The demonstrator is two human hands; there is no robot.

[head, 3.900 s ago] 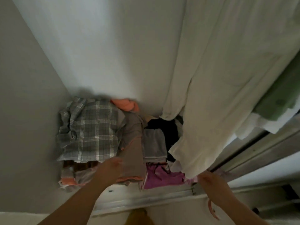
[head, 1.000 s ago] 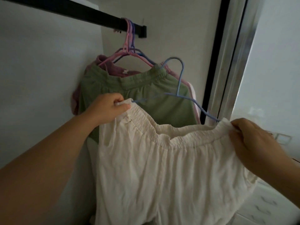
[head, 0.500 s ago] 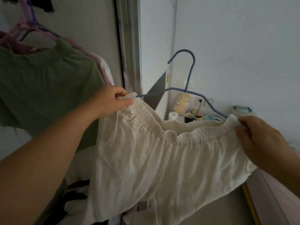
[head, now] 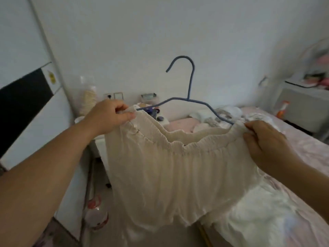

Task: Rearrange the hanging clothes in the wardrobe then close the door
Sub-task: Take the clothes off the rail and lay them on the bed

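A cream garment with an elastic waistband [head: 169,168] hangs on a blue wire hanger [head: 191,90], held up in front of me. My left hand [head: 108,116] pinches the waistband's left end, at the hanger's left tip. My right hand [head: 267,141] grips the waistband's right end over the hanger's other tip. The hanger's hook is free in the air, touching nothing. The wardrobe's rail and its other clothes are out of view; only a white and black wardrobe door panel [head: 26,97] shows at the left.
A bed with pink bedding [head: 302,157] and a white cloth [head: 258,214] lies at the right. A small bedside table with clutter [head: 156,113] stands against the far wall. A grey unit [head: 302,106] sits at the far right. Floor items [head: 96,214] lie below left.
I have turned right, away from the wardrobe toward the bed. The cream garment came off the rail on its hanger, with both hands keeping the same hold on the waistband.
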